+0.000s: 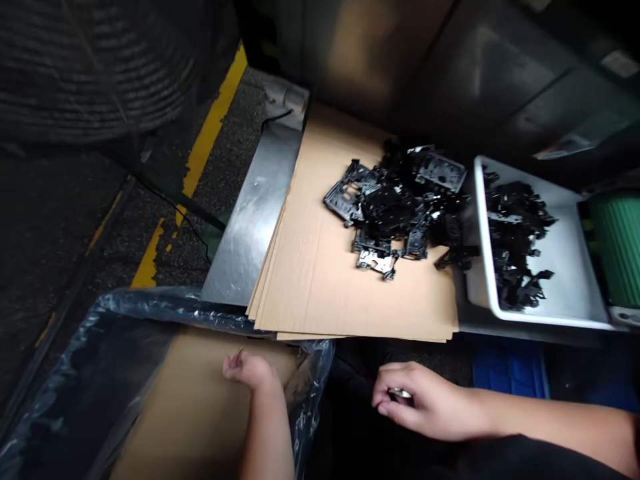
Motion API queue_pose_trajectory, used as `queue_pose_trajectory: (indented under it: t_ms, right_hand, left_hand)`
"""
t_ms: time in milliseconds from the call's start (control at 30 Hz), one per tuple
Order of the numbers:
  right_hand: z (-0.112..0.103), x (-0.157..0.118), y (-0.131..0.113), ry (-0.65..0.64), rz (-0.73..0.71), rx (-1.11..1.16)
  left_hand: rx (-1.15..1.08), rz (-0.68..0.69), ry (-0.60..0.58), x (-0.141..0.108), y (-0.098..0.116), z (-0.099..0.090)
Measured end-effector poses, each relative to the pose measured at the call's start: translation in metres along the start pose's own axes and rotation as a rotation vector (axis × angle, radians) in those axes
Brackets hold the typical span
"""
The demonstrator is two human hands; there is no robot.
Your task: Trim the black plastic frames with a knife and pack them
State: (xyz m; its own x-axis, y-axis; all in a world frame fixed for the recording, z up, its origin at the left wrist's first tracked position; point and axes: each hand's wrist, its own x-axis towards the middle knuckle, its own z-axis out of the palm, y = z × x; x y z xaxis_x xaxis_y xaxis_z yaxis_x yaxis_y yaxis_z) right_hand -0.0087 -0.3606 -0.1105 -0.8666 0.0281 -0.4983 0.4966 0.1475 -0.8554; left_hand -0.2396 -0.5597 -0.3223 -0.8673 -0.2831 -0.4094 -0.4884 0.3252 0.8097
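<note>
In the fist: a small, silvery metal object peeks out here, most of it buried under the fingers, its full shape impossible to read.
Bottom edge: the plastic-lined bin runs out of view, and its flat brown cardboard sheet goes with it.
Black heap: jagged black plastic parts overlap on the stacked tan cardboard sheets, single pieces blurring together; more lie in the white rectangular plastic tub.
Right hand: the right hand is curled around that silvery object, just off the stack's near edge.
Left hand: the left hand, fingers bent, is over the brown sheet; whether it grips anything, can't tell.
</note>
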Motion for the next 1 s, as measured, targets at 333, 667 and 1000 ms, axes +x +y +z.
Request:
queue_pose_trajectory:
  t_ms: [333,667,1000]
  right_hand:
    - [-0.045,-0.034,-0.037,0.198,-0.137,0.058]
    - [-0.103,-0.097,-0.019,0.297,-0.185,0.104]
    - [-0.143,-0.128,0.014,0.347,-0.249,0.169]
  left_hand:
    - [0.199,0.828,-0.601,-0.119,0.140,0.062]
    - [0.575,0.701,-0.484,-0.163,0.199,0.170]
    - [0.038,0.443,-0.385,-0.185,0.204,0.152]
